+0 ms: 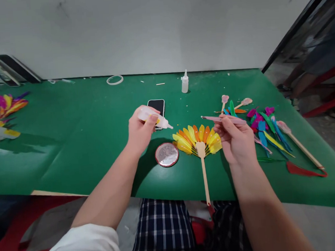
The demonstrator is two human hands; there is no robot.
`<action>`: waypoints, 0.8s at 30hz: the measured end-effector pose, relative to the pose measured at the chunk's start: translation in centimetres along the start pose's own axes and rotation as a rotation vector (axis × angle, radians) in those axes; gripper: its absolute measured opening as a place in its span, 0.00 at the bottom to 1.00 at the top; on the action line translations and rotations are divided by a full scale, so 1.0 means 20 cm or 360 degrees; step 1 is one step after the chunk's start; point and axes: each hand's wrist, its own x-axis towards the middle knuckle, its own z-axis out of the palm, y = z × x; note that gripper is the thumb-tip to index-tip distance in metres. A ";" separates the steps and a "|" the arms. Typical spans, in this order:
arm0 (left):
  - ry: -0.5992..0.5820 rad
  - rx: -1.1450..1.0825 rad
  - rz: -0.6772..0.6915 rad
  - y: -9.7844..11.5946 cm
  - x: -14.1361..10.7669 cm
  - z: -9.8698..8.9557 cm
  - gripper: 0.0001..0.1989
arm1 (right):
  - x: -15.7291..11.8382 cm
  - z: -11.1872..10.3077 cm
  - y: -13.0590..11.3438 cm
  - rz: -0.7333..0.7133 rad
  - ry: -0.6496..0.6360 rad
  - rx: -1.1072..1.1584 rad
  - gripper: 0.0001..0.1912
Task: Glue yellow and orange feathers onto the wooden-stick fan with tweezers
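My left hand [143, 129] is closed around a clear squeeze bottle [164, 122], its nozzle tilted to the right. In my right hand [237, 138] is a pair of pink tweezers [218, 119] pointing left, with a tiny pale bit at the tip. Between and below the hands lies a feather fan [200, 136] of yellow and orange feathers, spread around a wooden head and handle [204, 176]. The handle reaches past the table's front edge. Left of the feathers sits a round red-rimmed dish [166, 155], touching or nearly touching them.
Behind my left hand lies a phone [157, 104]. A second small bottle [184, 82] stands near the wall. On the right are loose colored feathers [262, 128], several wooden handles [302, 146] and a red tassel [302, 169]. More feathers [8, 105] lie far left on the green table [84, 127].
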 end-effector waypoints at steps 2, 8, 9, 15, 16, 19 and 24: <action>-0.0112 0.0083 0.0007 -0.02 0.01 -0.01 0.15 | 0.00 0.00 0.00 -0.0010 0.0008 -0.0002 0.09; -0.0552 -0.0465 -0.0273 -0.02 0.01 0.01 0.25 | 0.00 0.01 0.00 0.0024 0.0037 0.0028 0.07; -0.0559 -0.0592 -0.0339 -0.02 0.01 0.01 0.26 | 0.00 0.01 0.00 0.0017 0.0032 0.0028 0.07; -0.0220 -0.0456 -0.0316 -0.06 0.01 0.04 0.24 | 0.00 0.01 0.00 0.0017 0.0031 -0.0007 0.07; -0.0176 -0.0365 -0.0280 -0.06 0.01 0.05 0.23 | 0.00 0.01 0.00 0.0025 0.0029 0.0002 0.08; 0.0046 -0.0116 -0.0152 -0.08 -0.01 0.05 0.22 | 0.00 0.01 0.01 0.0036 0.0016 0.0032 0.08; 0.0121 0.0385 0.0650 -0.10 -0.05 0.05 0.20 | 0.00 0.01 0.01 0.0071 0.0019 0.0102 0.08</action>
